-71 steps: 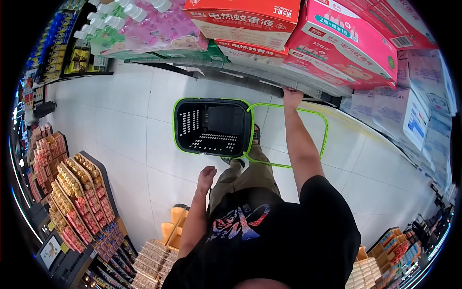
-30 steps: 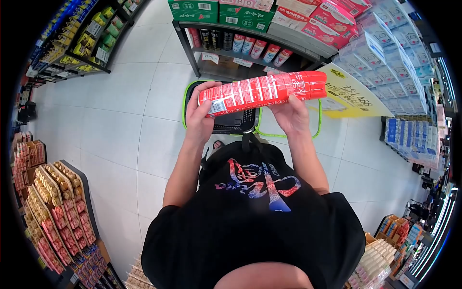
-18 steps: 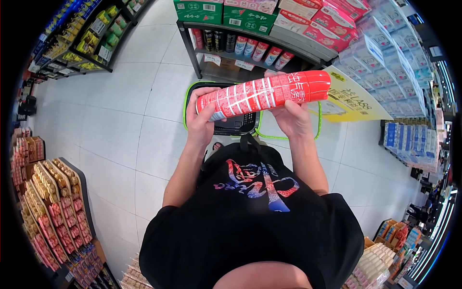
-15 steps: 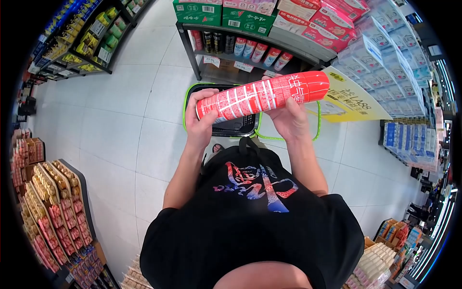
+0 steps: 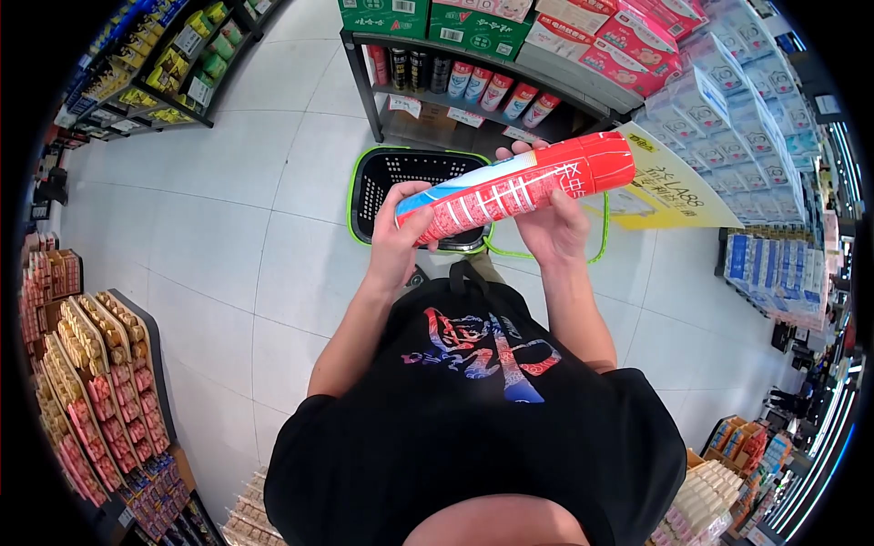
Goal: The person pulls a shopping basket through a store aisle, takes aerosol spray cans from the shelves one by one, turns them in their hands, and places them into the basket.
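Note:
A red spray can (image 5: 510, 191) with white lettering and a blue-and-white patch lies nearly sideways in front of my chest, its red cap up to the right. My left hand (image 5: 401, 235) is closed round its lower left end, thumb across the label. Near the cap, my right hand (image 5: 551, 223) grips the can from beneath, with fingertips showing over its far side. Below the can, a black shopping basket (image 5: 369, 196) with a green rim rests on the floor; the can and my hands hide part of it.
Ahead stands a dark shelf (image 5: 369, 91) with spray cans (image 5: 496, 91) on its lower level and boxes on top. A yellow sign (image 5: 674, 187) and stacked tissue packs (image 5: 728, 118) are at the right. Snack racks (image 5: 109, 391) line the left. Pale floor tiles (image 5: 209, 237) lie between.
The can has been rolled in my hands, so a blue-and-white patch now shows. It has also shifted slightly right, and more of the basket is visible.

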Motion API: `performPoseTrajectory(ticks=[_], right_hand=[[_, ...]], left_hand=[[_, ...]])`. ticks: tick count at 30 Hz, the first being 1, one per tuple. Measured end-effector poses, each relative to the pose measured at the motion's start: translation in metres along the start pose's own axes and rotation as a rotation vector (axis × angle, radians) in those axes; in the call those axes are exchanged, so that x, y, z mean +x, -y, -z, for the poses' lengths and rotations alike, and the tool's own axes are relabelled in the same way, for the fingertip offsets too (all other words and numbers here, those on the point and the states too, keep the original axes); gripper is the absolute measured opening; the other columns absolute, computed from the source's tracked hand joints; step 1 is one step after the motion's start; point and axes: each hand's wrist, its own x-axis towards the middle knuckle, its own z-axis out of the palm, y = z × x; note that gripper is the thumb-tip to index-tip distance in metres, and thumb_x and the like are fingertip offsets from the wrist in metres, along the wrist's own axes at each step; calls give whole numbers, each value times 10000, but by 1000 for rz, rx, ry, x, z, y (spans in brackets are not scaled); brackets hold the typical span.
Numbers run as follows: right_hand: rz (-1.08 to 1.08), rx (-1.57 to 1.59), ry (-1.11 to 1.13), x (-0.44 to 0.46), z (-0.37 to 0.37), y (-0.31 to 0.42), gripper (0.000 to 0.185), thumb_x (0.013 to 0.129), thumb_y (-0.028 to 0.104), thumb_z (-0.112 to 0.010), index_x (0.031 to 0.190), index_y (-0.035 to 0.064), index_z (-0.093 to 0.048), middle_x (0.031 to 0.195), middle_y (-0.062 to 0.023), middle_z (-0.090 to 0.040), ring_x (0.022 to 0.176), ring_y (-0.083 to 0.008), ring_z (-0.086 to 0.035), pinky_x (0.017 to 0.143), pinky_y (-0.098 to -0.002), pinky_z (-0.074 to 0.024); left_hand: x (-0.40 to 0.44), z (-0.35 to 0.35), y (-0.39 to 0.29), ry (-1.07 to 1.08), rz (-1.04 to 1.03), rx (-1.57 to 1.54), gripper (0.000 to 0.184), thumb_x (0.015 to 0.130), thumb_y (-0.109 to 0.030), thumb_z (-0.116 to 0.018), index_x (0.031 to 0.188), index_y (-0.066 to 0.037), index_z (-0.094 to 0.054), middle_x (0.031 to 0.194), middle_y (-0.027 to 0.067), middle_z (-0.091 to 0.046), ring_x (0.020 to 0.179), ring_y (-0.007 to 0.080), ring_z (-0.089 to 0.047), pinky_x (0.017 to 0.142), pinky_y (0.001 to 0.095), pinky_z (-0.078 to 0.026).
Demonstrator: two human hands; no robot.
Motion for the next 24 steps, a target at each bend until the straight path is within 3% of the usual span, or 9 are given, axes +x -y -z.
performPoseTrajectory(ticks=[3, 5, 8, 12, 17, 19, 20, 22, 24], right_hand=[[-1, -104, -24, -2, -5, -1, 643, 840, 165, -746, 1405, 61, -458, 1406, -179, -541, 1398, -395, -427, 1169, -543, -340], [-3, -93, -81, -2, -9, -6, 657, 854, 220, -776, 1404, 56, -455, 1394, -183, -549, 1390, -385, -439, 1171, -529, -342], [6, 28, -145, -2, -4, -17, 698, 849, 332, -801, 1399, 50, -477, 1396, -170, -551, 1381, -374, -451, 1180, -522, -326], [51, 122, -229, 2, -5, -25, 689, 853, 429, -783, 1352, 36, -514, 1323, -168, -601, 1311, -364, -517, 1172, -514, -342], [57, 148, -137, 6, -3, -22, 730, 833, 476, -785, 1341, 27, -514, 1292, -178, -615, 1277, -357, -542, 1173, -512, -343], [59, 147, -54, 8, -2, -21, 767, 815, 481, -800, 1352, 26, -497, 1283, -179, -615, 1243, -352, -566, 1166, -517, -353], [59, 148, -55, 10, -1, -21, 767, 815, 481, -800, 1352, 26, -497, 1283, -179, -615, 1243, -352, -566, 1166, -517, -353], [53, 119, 10, 12, 2, -21, 778, 806, 449, -807, 1373, 31, -478, 1265, -182, -617, 1189, -370, -604, 1109, -533, -420], [69, 98, 2, 14, 0, -20, 761, 813, 429, -803, 1374, 32, -476, 1257, -184, -620, 1185, -365, -608, 1101, -530, -432]], left_hand=[[-4, 2, 2, -45, -82, 85, 426, 892, -148, -732, 1245, -19, -531, 1172, 101, -603, 945, 154, -641, 696, 267, -546], [-2, 5, 2, -34, -574, 606, 498, 803, -124, -811, 1228, -23, -571, 1226, 138, -578, 1065, 219, -616, 867, 327, -531], [-11, -2, -10, 1, -743, 865, 558, 732, -135, -863, 1219, -34, -611, 1267, 171, -556, 1149, 286, -580, 973, 374, -483], [-13, -1, -7, 33, -854, 968, 606, 713, -175, -883, 1234, -25, -614, 1265, 189, -569, 1146, 312, -591, 964, 378, -485], [-13, 4, -12, 129, -654, 786, 622, 748, -124, -841, 1301, 13, -589, 1264, 177, -609, 1145, 267, -611, 967, 352, -493], [-17, 3, -14, 197, -217, 376, 676, 762, -110, -821, 1351, 61, -539, 1279, 162, -625, 1155, 203, -611, 993, 324, -482], [-17, 5, -15, 196, -216, 376, 676, 762, -110, -821, 1351, 61, -539, 1279, 162, -625, 1155, 203, -611, 993, 324, -482], [-16, 8, -17, 264, -13, 338, 715, 763, -121, -827, 1377, 68, -514, 1287, 139, -626, 1151, 162, -605, 995, 308, -485], [-18, 3, -17, 250, -55, 382, 727, 757, -128, -832, 1379, 69, -510, 1285, 148, -625, 1153, 171, -608, 988, 311, -487]])
